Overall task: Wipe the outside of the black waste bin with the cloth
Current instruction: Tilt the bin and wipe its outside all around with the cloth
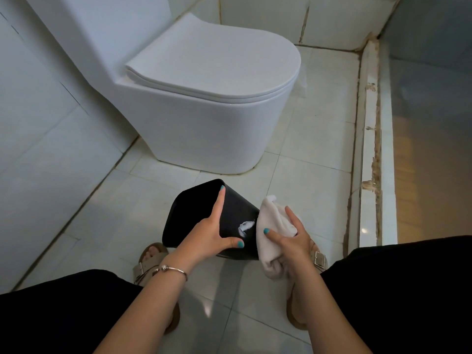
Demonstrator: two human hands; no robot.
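The black waste bin [237, 213] is tipped over above the floor between my feet, its base turned up and to the left. My left hand [212, 231] holds it, forefinger stretched along the base edge and thumb pressed on the side. A white cloth [270, 226] is bunched against the bin's right side. My right hand [293, 241] grips that cloth, fingers spread over it. A pale shiny patch shows on the bin's side next to the cloth.
A white toilet [204, 98] with its lid down stands just beyond the bin. Tiled wall runs along the left. A raised white kerb [370, 149] with stained joints borders the floor on the right. My sandalled feet [150, 259] flank the bin.
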